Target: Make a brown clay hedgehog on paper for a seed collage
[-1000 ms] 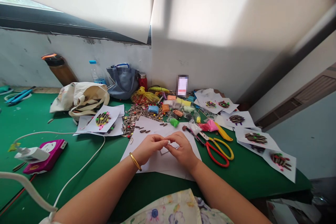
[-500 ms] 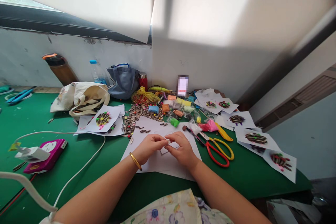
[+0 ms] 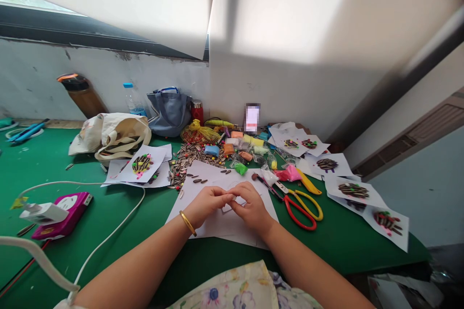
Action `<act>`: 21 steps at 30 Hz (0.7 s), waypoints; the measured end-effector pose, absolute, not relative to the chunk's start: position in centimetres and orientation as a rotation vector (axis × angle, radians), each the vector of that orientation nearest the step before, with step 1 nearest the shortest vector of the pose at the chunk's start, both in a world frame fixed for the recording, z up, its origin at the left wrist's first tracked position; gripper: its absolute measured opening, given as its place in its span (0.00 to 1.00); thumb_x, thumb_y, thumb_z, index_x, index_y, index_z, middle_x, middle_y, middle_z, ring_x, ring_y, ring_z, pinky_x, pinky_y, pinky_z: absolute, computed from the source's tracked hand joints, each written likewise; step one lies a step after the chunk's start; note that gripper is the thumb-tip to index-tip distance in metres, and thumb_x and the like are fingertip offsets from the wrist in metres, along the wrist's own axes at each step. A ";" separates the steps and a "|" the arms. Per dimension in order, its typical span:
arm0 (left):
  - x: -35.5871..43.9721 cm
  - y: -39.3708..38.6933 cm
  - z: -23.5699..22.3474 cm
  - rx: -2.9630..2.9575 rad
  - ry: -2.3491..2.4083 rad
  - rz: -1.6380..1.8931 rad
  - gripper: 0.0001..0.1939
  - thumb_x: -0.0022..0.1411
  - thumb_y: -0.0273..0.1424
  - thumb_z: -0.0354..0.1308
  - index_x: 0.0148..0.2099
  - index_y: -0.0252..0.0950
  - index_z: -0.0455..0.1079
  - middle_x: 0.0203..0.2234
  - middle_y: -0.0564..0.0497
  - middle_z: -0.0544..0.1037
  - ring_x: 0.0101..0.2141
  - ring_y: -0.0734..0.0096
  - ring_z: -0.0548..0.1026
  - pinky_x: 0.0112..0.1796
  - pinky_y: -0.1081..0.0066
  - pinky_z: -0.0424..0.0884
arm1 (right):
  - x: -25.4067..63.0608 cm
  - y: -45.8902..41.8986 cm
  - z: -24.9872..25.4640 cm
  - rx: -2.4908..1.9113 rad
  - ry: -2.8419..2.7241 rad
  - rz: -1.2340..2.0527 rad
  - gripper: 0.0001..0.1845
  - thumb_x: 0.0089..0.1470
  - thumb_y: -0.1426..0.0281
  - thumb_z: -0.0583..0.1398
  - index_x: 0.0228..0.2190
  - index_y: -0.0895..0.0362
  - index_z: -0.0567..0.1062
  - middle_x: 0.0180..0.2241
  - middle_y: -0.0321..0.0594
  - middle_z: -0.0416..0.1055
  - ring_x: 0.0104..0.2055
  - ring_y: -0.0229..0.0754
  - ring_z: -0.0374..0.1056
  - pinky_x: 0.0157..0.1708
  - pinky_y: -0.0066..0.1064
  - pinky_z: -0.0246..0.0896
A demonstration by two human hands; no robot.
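Above a white paper sheet (image 3: 232,231) on a green surface (image 3: 344,241), a person's left hand (image 3: 210,203) and right hand (image 3: 252,207) meet, the fingers of both pinched on a small white piece (image 3: 235,198) that they mostly hide. Around the sheet's far edge lie a heap of striped seeds (image 3: 190,158) and small colourful packets (image 3: 240,169); scissors (image 3: 302,213) with red and yellow handles rest near the right hand.

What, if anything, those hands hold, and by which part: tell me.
A small white piece, held between the fingers of the left hand and right hand. They cover most of it, so the part gripped cannot be told.
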State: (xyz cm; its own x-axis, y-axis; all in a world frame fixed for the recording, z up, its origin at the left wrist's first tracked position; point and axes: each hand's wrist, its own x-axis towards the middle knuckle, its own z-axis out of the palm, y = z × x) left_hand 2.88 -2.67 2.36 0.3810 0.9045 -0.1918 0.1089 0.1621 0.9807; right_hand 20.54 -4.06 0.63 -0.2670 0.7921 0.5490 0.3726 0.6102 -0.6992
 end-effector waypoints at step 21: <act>2.8 -2.4 2.5 1.356 1.070 0.865 0.19 0.52 0.46 0.65 0.34 0.33 0.78 0.27 0.50 0.77 0.29 0.71 0.70 0.31 0.71 0.66 | 21.0 -3.6 0.0 -0.995 -1.747 0.594 0.06 0.59 0.66 0.60 0.36 0.52 0.76 0.34 0.40 0.74 0.38 0.43 0.68 0.41 0.37 0.64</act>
